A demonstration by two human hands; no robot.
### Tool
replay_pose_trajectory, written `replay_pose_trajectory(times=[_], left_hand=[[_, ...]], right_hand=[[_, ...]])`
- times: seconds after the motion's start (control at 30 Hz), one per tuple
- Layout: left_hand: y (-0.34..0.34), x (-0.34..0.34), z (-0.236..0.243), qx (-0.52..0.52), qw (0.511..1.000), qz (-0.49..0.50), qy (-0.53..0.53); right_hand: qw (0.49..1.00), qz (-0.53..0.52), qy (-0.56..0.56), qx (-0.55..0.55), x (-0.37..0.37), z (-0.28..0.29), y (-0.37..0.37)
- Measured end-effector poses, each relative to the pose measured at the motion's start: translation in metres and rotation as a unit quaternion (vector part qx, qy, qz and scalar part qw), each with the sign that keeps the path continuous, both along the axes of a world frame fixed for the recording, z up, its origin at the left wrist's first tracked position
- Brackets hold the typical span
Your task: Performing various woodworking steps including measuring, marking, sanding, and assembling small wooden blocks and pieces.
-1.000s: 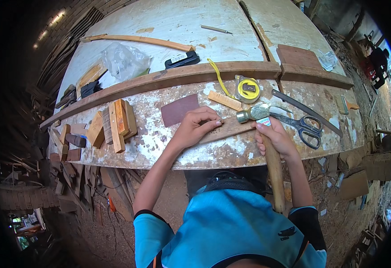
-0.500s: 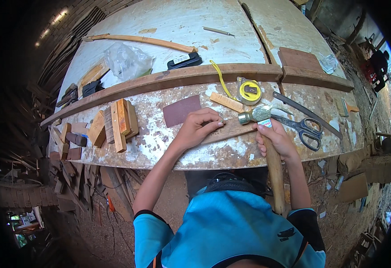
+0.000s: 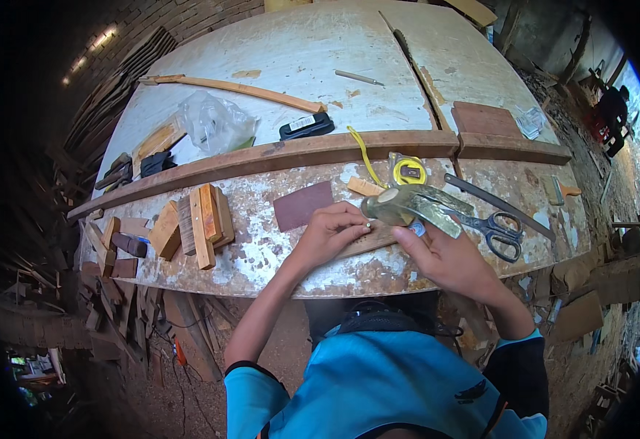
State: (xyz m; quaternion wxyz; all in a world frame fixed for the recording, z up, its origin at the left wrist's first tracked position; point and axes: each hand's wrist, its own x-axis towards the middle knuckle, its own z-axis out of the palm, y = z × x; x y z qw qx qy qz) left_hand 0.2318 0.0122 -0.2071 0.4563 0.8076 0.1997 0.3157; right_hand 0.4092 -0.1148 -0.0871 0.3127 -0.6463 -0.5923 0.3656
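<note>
The wooden strip is laid on the tabletop, long axis crosswise, nearer the left hand, which is pinched together, on what cannot be told; over it, the hammer is gripped by the right hand.

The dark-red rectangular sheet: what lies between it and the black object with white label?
A long brown wooden beam lies between the sheet and the black object in the head view.
</note>
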Motion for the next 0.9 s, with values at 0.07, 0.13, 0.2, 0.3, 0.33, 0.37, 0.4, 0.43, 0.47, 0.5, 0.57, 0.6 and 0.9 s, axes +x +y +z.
replay_pose_trajectory(times=[0.07, 0.13, 0.2, 0.3, 0.33, 0.37, 0.4, 0.43, 0.47, 0.5, 0.57, 0.6, 0.9], left_hand=[[0.003, 0.0, -0.003, -0.002, 1.0, -0.004, 0.004], [0.003, 0.001, -0.004, -0.005, 1.0, -0.007, 0.006], [0.002, 0.004, -0.001, 0.008, 1.0, -0.012, -0.003], [0.005, 0.003, -0.005, -0.004, 1.0, -0.022, -0.013], [0.005, 0.001, -0.005, -0.007, 1.0, -0.019, -0.013], [0.005, 0.0, -0.002, -0.011, 1.0, -0.019, -0.003], [0.004, -0.002, -0.001, -0.015, 1.0, -0.019, 0.008], [0.004, 0.0, -0.001, 0.001, 1.0, -0.014, -0.008], [0.004, 0.0, 0.0, -0.001, 1.0, -0.013, -0.008], [0.004, 0.0, 0.001, -0.008, 1.0, -0.014, 0.002], [0.004, 0.001, 0.0, -0.015, 1.0, -0.02, 0.011], [0.005, 0.002, -0.004, -0.006, 1.0, -0.026, 0.002], [0.003, 0.0, -0.002, 0.002, 1.0, -0.012, -0.001]], right_hand=[[0.983, 0.056, -0.093, 0.148, -0.002, -0.014, 0.001], [0.987, 0.051, -0.074, 0.136, -0.003, -0.025, 0.01], [0.996, 0.063, -0.048, 0.032, 0.0, -0.037, 0.015], [0.996, 0.052, -0.044, 0.065, -0.003, -0.035, 0.015], [0.996, 0.056, -0.043, 0.062, -0.004, -0.032, 0.015], [0.992, 0.06, -0.052, 0.095, -0.004, -0.026, 0.015], [0.988, 0.064, -0.061, 0.127, -0.004, -0.018, 0.013], [0.989, 0.049, -0.055, 0.128, -0.008, -0.003, 0.011], [0.989, 0.05, -0.055, 0.126, -0.008, -0.004, 0.011], [0.995, 0.039, -0.042, 0.08, -0.008, -0.004, 0.011], [0.999, 0.022, -0.03, 0.033, -0.003, -0.011, 0.011], [0.999, 0.04, -0.032, 0.01, 0.001, -0.023, 0.015], [0.995, 0.016, -0.076, 0.07, -0.009, 0.006, -0.005]])
